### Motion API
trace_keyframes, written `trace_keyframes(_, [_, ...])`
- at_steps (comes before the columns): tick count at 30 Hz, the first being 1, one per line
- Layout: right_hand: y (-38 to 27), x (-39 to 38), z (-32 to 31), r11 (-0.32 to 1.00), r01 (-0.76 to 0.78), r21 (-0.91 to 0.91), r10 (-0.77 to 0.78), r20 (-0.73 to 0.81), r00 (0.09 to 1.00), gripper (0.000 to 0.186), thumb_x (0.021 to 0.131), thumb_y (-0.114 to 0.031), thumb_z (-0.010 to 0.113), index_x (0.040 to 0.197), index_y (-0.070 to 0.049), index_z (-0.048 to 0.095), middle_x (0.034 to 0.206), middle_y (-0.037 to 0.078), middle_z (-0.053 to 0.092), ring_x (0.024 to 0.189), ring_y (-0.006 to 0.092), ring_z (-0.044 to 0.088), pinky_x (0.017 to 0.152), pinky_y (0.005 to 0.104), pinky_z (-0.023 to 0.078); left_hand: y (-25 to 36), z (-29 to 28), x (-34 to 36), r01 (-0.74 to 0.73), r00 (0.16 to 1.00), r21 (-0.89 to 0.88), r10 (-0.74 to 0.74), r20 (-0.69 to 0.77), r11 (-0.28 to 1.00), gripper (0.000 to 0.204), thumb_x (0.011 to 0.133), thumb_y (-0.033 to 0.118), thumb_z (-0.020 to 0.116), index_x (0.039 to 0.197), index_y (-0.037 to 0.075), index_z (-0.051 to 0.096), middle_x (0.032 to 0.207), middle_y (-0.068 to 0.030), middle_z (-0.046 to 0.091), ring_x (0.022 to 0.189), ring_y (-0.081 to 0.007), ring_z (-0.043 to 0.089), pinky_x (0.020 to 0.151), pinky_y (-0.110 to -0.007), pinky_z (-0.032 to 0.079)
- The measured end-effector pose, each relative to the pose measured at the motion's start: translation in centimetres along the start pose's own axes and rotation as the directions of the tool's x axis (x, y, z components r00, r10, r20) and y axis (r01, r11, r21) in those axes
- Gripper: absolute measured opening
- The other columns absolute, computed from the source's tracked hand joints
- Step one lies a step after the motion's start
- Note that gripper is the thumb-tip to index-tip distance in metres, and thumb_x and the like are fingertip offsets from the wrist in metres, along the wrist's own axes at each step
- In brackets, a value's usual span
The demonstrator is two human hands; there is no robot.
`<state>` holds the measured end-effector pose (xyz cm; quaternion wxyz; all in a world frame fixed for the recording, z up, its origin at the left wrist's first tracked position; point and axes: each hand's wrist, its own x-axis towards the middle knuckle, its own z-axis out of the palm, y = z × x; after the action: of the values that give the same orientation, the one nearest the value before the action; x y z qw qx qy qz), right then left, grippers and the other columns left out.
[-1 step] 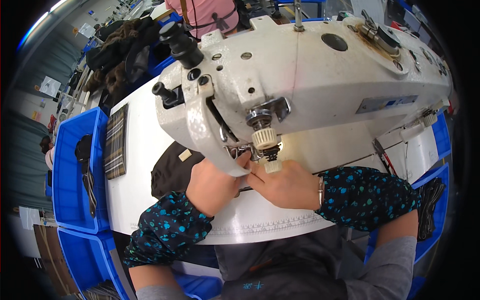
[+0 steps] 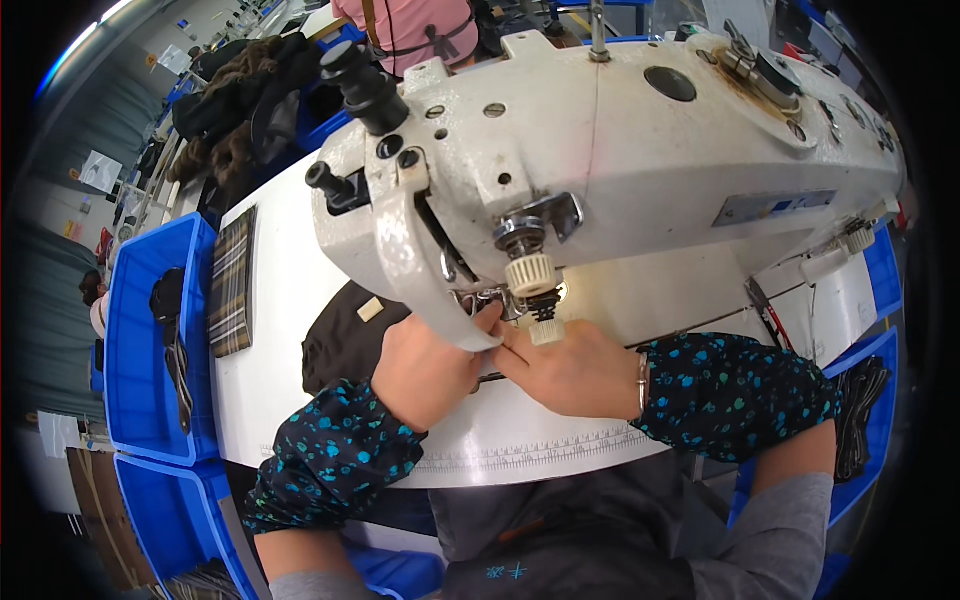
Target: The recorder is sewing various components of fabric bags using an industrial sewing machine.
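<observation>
A white sewing machine [image 2: 640, 160] stands over the work, and both my hands meet under its head beside the needle area. Dark brown cloth [image 2: 335, 345] lies flat on the white table, with a small beige piece [image 2: 370, 309] on top. My left hand [image 2: 425, 372] rests over this cloth, its fingers closed on it near the presser foot. From the right, my right hand [image 2: 578, 368] comes in with fingers bent and pinched at the cloth's edge, close against the left fingertips. The machine's curved lever and tension knob [image 2: 530, 275] partly hide the fingertips and the needle.
Folded plaid cloth [image 2: 232, 285] lies at the table's left edge. Blue bins [image 2: 122, 330] stand beyond it, and another bin [image 2: 890, 400] with dark striped cloth is at right. Red-handled snips [image 2: 768, 315] lie right of the machine bed. A person in pink [image 2: 425, 35] is at the back.
</observation>
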<state>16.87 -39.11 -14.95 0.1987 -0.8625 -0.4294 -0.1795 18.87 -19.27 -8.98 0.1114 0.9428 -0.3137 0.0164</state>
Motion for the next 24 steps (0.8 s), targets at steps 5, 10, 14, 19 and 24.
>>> trace_keyframes(5, [0.2, 0.0, -0.2, 1.000, 0.023, -0.006, -0.023, 0.013, 1.000, 0.007, 0.084, -0.013, 0.063, 0.086, -0.007, 0.059, 0.069, 0.003, 0.060, 0.059, 0.0195, 0.066, 0.050, 0.0345, 0.050, 0.2, -0.8, 0.6, -0.008, 0.997, -0.024, 0.010, 0.082, 1.000, 0.024, 0.079, 0.012, 0.072, 0.103, 0.006, 0.075, 0.087, -0.0166, 0.065, 0.076, -0.0363, 0.068, 0.067, -0.042, 0.057])
trace_keyframes(10, [0.4, -0.2, -0.4, 0.999, 0.048, -0.023, -0.048, 0.011, 0.999, 0.007, 0.083, -0.012, 0.063, 0.086, -0.006, 0.061, 0.070, 0.004, 0.062, 0.058, 0.0200, 0.067, 0.049, 0.0347, 0.050, 0.5, -0.7, 0.8, -0.032, 0.995, -0.040, 0.035, 0.093, 0.999, 0.029, 0.082, 0.012, 0.070, 0.110, 0.006, 0.070, 0.090, -0.0140, 0.069, 0.081, -0.0363, 0.068, 0.065, -0.046, 0.055])
trace_keyframes(14, [0.9, -0.2, -0.3, 0.998, 0.041, -0.040, -0.040, 0.014, 0.999, 0.010, 0.083, -0.012, 0.063, 0.088, -0.004, 0.062, 0.073, 0.007, 0.064, 0.057, 0.0207, 0.066, 0.049, 0.0346, 0.050, 0.4, -0.6, 1.2, -0.078, 0.997, -0.114, 0.080, 0.016, 0.990, 0.026, 0.078, 0.015, 0.073, 0.102, 0.005, 0.072, 0.088, -0.0181, 0.068, 0.077, -0.0382, 0.068, 0.066, -0.046, 0.056])
trace_keyframes(19, [1.2, -0.3, -0.5, 0.995, 0.036, -0.090, -0.038, -0.029, 0.999, 0.011, 0.083, -0.013, 0.064, 0.090, -0.004, 0.062, 0.078, 0.011, 0.066, 0.056, 0.0205, 0.066, 0.049, 0.0346, 0.050, 0.1, -0.9, 1.2, -0.080, 0.997, -0.085, 0.081, 0.008, 0.993, 0.026, 0.074, 0.018, 0.077, 0.096, 0.003, 0.074, 0.084, -0.0217, 0.065, 0.073, -0.0392, 0.067, 0.064, -0.044, 0.056])
trace_keyframes(24, [1.3, -0.2, -0.4, 0.997, 0.055, -0.055, -0.057, -0.034, 0.998, 0.014, 0.083, -0.013, 0.064, 0.093, -0.004, 0.062, 0.081, 0.009, 0.065, 0.057, 0.0202, 0.065, 0.050, 0.0344, 0.050, -0.4, -0.3, 0.5, 0.000, 1.000, -0.126, -0.001, -0.008, 0.992, 0.026, 0.075, 0.015, 0.076, 0.098, 0.003, 0.075, 0.082, -0.0191, 0.064, 0.073, -0.0369, 0.067, 0.064, -0.043, 0.055])
